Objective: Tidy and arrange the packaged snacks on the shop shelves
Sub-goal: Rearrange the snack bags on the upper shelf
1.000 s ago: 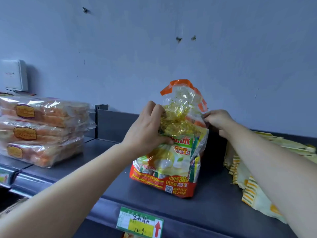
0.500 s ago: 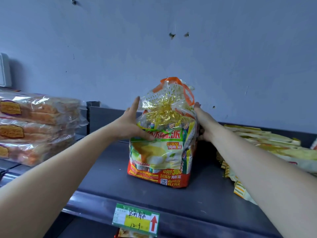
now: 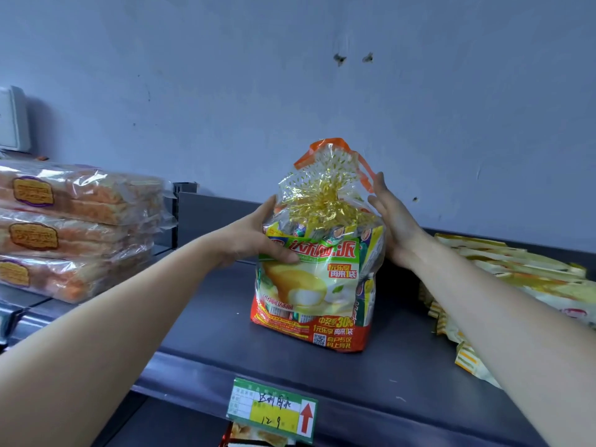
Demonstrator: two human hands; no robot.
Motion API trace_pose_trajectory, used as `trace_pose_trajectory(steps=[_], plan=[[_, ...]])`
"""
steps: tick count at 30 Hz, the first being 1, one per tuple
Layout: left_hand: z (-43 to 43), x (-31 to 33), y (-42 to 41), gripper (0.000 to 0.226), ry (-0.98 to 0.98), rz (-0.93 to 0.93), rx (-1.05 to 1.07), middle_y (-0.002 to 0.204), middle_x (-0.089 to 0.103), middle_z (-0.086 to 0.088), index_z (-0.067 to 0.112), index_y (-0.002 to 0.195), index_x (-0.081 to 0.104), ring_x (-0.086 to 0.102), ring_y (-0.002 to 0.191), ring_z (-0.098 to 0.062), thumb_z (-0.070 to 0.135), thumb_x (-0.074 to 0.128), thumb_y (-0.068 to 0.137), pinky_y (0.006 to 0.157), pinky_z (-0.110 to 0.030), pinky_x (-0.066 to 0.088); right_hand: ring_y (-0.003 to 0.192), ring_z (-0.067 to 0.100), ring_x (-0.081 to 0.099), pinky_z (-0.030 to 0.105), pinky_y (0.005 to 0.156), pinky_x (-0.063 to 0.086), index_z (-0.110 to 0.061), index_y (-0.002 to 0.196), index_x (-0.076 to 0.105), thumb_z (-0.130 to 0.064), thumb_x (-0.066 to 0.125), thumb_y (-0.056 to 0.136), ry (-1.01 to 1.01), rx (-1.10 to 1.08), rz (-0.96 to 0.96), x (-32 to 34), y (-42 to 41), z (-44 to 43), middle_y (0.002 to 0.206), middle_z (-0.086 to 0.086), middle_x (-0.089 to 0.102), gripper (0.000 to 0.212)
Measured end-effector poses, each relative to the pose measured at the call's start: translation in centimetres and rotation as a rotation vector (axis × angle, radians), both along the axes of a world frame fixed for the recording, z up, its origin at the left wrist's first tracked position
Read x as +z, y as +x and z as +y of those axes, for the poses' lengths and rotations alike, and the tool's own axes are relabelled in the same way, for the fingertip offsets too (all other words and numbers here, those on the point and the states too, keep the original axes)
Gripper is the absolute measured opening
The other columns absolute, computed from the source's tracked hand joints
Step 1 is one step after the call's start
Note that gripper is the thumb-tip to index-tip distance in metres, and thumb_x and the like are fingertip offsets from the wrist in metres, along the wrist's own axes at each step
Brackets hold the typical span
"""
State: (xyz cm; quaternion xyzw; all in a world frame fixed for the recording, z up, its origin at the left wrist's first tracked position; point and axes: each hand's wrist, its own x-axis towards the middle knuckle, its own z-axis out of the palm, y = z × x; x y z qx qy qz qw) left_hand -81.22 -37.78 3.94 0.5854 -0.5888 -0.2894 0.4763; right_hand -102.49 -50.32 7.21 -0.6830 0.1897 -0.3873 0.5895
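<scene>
A pale blue-grey wall [image 3: 290, 75] is filling the upper half of the view. A dark grey shelf [image 3: 209, 317] is running across below it, with a grey back panel [image 3: 213, 214] standing up along its rear edge.

On the left, three clear-wrapped cake packs [image 3: 74, 227] are lying stacked one on another, each showing a purple-rimmed label. On the right, a pile of yellow striped packets [image 3: 516, 272] is lying flat and overlapping, with one corner hanging past the shelf's front edge.

Between these two groups, and apart from both, the snack bag [image 3: 316, 285] is standing upright near the middle of the shelf. Its printed front is facing the camera, and its clear top is gathered at a gold band under an orange handle [image 3: 325, 146].

The left hand [image 3: 251, 240] is grasping the bag's upper left corner, with the thumb lying across the front and the fingers reaching up along the side. The right hand [image 3: 393, 221] is released, its fingers straight and spread. Its palm is facing the bag's upper right side, and I cannot tell whether it is touching the wrapper.

A green and yellow price label [image 3: 272, 409] with a red arrow is hanging on the shelf's front lip, below the bag. A white box [image 3: 11, 117] is sitting on the wall at the far left.
</scene>
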Motion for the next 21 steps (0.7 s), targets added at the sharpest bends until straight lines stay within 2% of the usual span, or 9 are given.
trace_pose_trajectory(steps=[3, 5, 7, 9, 11, 13, 15, 18, 21], plan=[[-0.4, 0.2, -0.1, 0.126, -0.002, 0.018, -0.017, 0.142, 0.050, 0.011, 0.035, 0.149, 0.026, 0.058, 0.120, -0.015, 0.024, 0.095, 0.044, 0.101, -0.038, 0.048, 0.089, 0.015, 0.072, 0.038, 0.089, 0.054, -0.032, 0.107, 0.063, -0.065, 0.032, 0.091, -0.024, 0.019, 0.049, -0.3, 0.0, 0.5, 0.089, -0.009, 0.076, 0.048], [-0.6, 0.3, -0.2, 0.114, -0.033, 0.028, 0.014, 0.140, 0.049, 0.012, 0.031, 0.146, 0.033, 0.060, 0.115, -0.014, 0.019, 0.089, 0.047, 0.097, -0.035, 0.049, 0.098, 0.023, 0.071, 0.044, 0.098, 0.049, -0.031, 0.107, 0.066, -0.067, 0.038, 0.089, -0.026, -0.014, 0.074, -0.6, 0.5, 0.9, 0.101, -0.001, 0.075, 0.049], [-0.7, 0.4, -0.2, 0.094, -0.092, 0.035, 0.048, 0.135, 0.051, 0.011, 0.027, 0.138, 0.043, 0.060, 0.107, -0.008, 0.008, 0.087, 0.056, 0.091, -0.029, 0.050, 0.097, 0.024, 0.071, 0.039, 0.092, 0.052, -0.026, 0.110, 0.067, -0.064, 0.039, 0.091, -0.051, -0.042, 0.098, -0.7, 1.1, 1.3, 0.107, 0.004, 0.074, 0.051], [-0.7, 0.6, -0.1, 0.081, -0.112, 0.052, 0.063, 0.123, 0.053, 0.012, 0.026, 0.134, 0.046, 0.059, 0.101, -0.007, -0.003, 0.081, 0.068, 0.090, -0.030, 0.050, 0.088, 0.017, 0.073, 0.029, 0.075, 0.056, -0.021, 0.113, 0.065, -0.058, 0.038, 0.095, -0.065, -0.056, 0.107, -0.7, 1.6, 1.5, 0.105, 0.003, 0.073, 0.049], [-0.6, 0.7, 0.1, 0.085, -0.091, 0.049, 0.079, 0.125, 0.050, 0.012, 0.026, 0.138, 0.043, 0.057, 0.110, -0.015, 0.000, 0.082, 0.067, 0.097, -0.035, 0.048, 0.087, 0.014, 0.072, 0.025, 0.072, 0.057, -0.020, 0.117, 0.062, -0.055, 0.036, 0.097, -0.096, -0.050, 0.114, -0.9, 1.8, 1.6, 0.106, 0.001, 0.072, 0.048], [-0.3, 0.8, 0.0, 0.104, -0.072, 0.016, 0.064, 0.138, 0.044, 0.010, 0.027, 0.141, 0.039, 0.053, 0.120, -0.019, 0.018, 0.091, 0.052, 0.102, -0.039, 0.046, 0.098, 0.016, 0.070, 0.034, 0.092, 0.053, -0.025, 0.121, 0.061, -0.060, 0.034, 0.095, -0.139, -0.069, 0.130, -1.0, 1.5, 1.5, 0.115, 0.001, 0.070, 0.051], [0.0, 0.9, -0.1, 0.118, -0.052, -0.013, 0.022, 0.137, 0.043, 0.015, 0.029, 0.142, 0.035, 0.052, 0.120, -0.011, 0.032, 0.094, 0.040, 0.097, -0.031, 0.049, 0.107, 0.018, 0.067, 0.042, 0.102, 0.046, -0.031, 0.117, 0.063, -0.070, 0.039, 0.086, -0.160, -0.018, 0.144, -0.7, 1.0, 1.5, 0.117, -0.001, 0.070, 0.055], [0.1, 1.1, -0.3, 0.089, -0.114, -0.003, 0.006, 0.114, 0.050, 0.023, 0.039, 0.131, 0.035, 0.057, 0.092, 0.007, 0.010, 0.086, 0.065, 0.069, -0.012, 0.050, 0.117, 0.017, 0.062, 0.038, 0.103, 0.047, -0.029, 0.128, 0.056, -0.079, 0.072, 0.044, -0.177, 0.135, 0.185, -0.1, 0.0, 1.4, 0.125, -0.005, 0.066, 0.099], [-0.3, 1.0, -0.4, 0.104, -0.148, -0.002, 0.049, 0.135, 0.035, 0.017, 0.036, 0.151, 0.009, 0.039, 0.115, 0.003, 0.011, 0.077, 0.077, 0.085, -0.019, 0.042, 0.133, 0.014, 0.045, 0.037, 0.112, 0.037, -0.031, 0.147, 0.033, -0.069, 0.086, 0.025, -0.267, 0.182, 0.378, 0.4, -0.8, 0.7, 0.147, -0.010, 0.045, 0.138]])
